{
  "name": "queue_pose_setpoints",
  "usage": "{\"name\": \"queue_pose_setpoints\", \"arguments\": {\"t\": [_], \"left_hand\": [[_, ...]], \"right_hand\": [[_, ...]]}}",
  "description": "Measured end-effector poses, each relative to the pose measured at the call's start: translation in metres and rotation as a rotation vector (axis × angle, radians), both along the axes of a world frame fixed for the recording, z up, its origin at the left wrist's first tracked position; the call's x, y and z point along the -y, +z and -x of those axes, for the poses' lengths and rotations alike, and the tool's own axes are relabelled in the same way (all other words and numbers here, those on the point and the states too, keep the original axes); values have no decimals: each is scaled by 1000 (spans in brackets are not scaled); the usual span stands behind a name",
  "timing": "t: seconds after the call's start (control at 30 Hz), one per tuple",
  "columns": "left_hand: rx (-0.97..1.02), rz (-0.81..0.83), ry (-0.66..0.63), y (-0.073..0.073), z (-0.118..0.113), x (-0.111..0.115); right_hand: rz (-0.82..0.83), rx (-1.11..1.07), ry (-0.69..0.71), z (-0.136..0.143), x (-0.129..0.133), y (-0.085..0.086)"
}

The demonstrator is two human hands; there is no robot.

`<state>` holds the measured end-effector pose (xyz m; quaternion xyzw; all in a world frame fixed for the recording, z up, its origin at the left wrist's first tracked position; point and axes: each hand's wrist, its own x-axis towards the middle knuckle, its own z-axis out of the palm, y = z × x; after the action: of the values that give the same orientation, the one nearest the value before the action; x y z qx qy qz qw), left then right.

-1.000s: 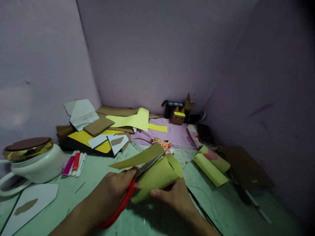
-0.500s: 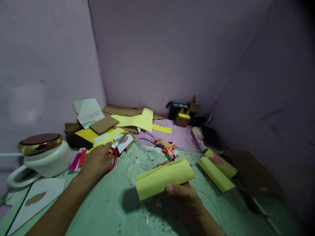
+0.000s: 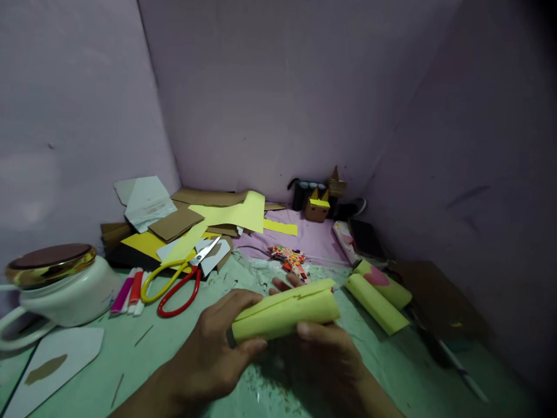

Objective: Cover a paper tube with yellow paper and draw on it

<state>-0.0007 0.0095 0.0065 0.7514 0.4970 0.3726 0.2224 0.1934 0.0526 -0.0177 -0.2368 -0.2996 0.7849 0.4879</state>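
Note:
A yellow paper roll [image 3: 285,313] lies sideways between both hands, with a torn or cut edge along its top. My left hand [image 3: 221,337] wraps its left end, thumb below and fingers over the top. My right hand [image 3: 328,342] holds its right part, with the thumb in front and fingertips showing behind. To the left, scissors [image 3: 194,267] with one yellow and one red handle lie with the blades pointing away. Just beyond the roll is a colourful patterned piece [image 3: 290,258]. Two more yellow paper rolls [image 3: 376,305] rest side by side at the right, one bearing a pink shape.
Markers [image 3: 130,290] and a white lidded mug [image 3: 65,290] stand at the left. Behind them are stacked cardboard [image 3: 176,224] and yellow paper sheets [image 3: 239,213]. Small cardboard figures [image 3: 317,209] sit by the back wall. A dark phone-like slab [image 3: 368,238] lies at the right.
My left hand has left the scissors on the table and moved right to the yellow paper roll, gripping its left end. My right hand still holds the roll. The view has shifted slightly.

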Motion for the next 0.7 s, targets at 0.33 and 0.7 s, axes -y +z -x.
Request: {"name": "queue_pose_setpoints", "arguments": {"t": [0.33,0.7], "left_hand": [[161,193,-469,30,16,3],[384,217,-4,12,-7,-24]], "right_hand": [[4,380,365,-42,-10,40],[127,-43,397,-5,3,15]]}}
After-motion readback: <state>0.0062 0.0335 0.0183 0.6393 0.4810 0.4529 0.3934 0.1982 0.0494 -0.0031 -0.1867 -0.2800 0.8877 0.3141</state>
